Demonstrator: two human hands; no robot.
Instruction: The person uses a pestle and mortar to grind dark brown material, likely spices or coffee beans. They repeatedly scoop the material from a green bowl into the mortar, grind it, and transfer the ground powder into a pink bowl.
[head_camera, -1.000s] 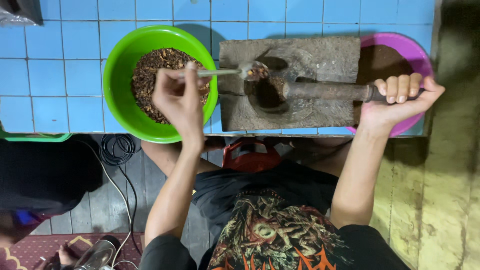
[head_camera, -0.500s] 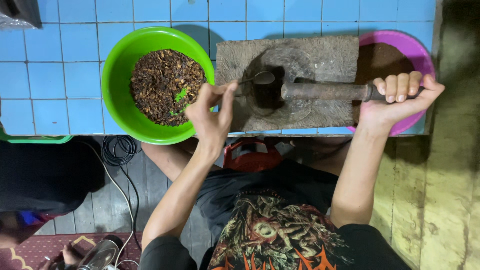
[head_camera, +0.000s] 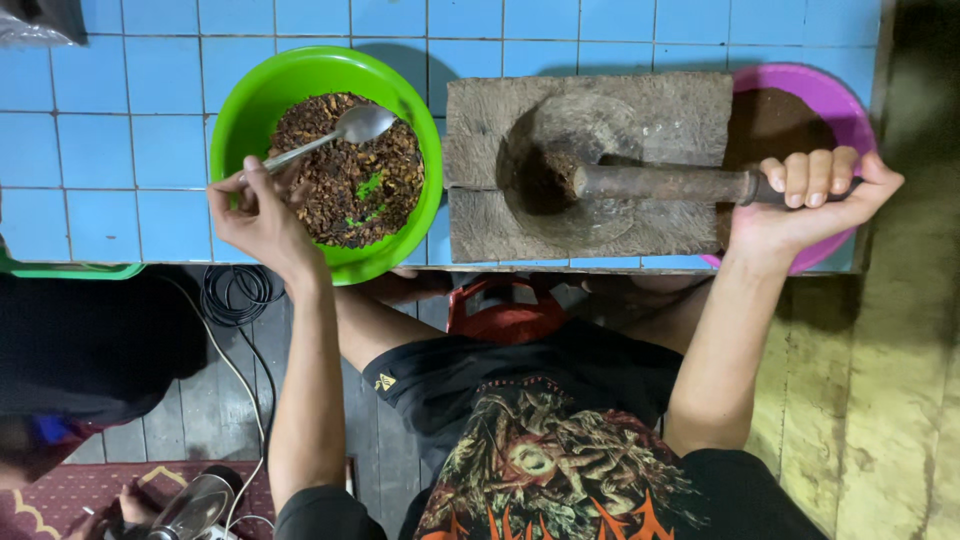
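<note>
Two bowls, one mortar on table. Left hand fingers clamped on spoon over green bowl; right hand fingers clamped on pestle in mortar, beside purple bowl.

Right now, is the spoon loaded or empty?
Cannot tell for sure. The spoon hangs over the green bowl of brown bits, its pale metal showing, held by the left hand; the far side is hidden.
</note>
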